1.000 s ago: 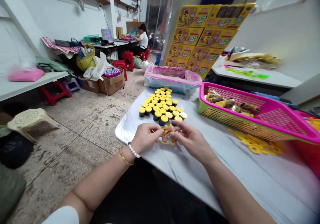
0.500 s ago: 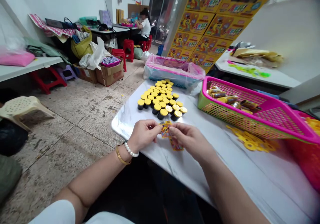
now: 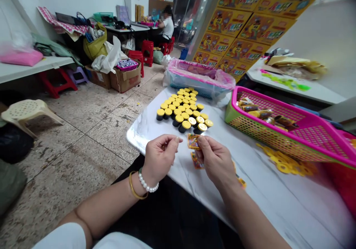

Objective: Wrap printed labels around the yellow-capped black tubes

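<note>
Since half a second ago, the left hand (image 3: 161,154) has come off the printed card (image 3: 193,141), its thumb and forefinger pressed together. Only the right hand (image 3: 218,160) keeps its grip, pinching the card above the bench (image 3: 289,201), near the yellow-lidded tubs (image 3: 185,115). Another card (image 3: 196,161) shows below; whether it's held, I can't tell.
</note>
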The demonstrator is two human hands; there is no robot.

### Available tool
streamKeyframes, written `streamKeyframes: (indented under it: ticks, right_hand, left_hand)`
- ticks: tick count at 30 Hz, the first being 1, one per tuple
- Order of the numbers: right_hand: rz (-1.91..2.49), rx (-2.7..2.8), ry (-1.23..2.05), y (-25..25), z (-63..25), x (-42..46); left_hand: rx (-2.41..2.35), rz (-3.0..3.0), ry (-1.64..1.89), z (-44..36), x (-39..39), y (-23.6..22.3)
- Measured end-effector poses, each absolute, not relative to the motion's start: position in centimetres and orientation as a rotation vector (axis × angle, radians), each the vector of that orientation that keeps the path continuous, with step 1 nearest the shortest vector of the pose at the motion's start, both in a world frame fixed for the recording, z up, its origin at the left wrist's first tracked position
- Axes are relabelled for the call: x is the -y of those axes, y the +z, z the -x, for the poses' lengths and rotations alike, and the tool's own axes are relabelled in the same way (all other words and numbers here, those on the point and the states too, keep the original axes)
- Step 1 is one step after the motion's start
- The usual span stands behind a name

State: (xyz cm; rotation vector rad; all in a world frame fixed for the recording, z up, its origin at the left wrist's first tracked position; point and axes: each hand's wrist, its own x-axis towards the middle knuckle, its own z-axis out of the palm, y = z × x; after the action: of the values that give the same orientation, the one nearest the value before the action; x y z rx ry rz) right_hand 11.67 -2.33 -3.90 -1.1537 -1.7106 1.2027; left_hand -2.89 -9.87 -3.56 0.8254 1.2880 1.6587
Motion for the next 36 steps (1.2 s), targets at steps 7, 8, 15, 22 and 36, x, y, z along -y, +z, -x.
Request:
streamKeyframes:
  ticks: [7,8,15,22,36]
  right_hand:
    - [1.126,1.712,1.151,-3.3,-11.3,2.9]
    - [1.131,1.708,1.142,-3.3,-11.3,3.0]
    - [1.021,1.895,0.96,-3.8,-11.5,3.0]
    - [0.937,2.153,0.724,-3.6,-11.3,3.5]
    - [1.458,2.114,-0.216,-5.7,-12.2,-2.5]
  left_hand:
    - [-1.263,-0.888,1.602,2.8,9.9,-3.7]
    - [-1.263,-0.888,1.591,2.8,9.9,-3.8]
    - [-1.238,-0.806,1.613,3.1,9.4,-4.0]
    - [-1.274,-0.81,1.632,3.2,9.4,-4.1]
    - [-0.947,-0.332,1.312,4.5,7.9,-3.9]
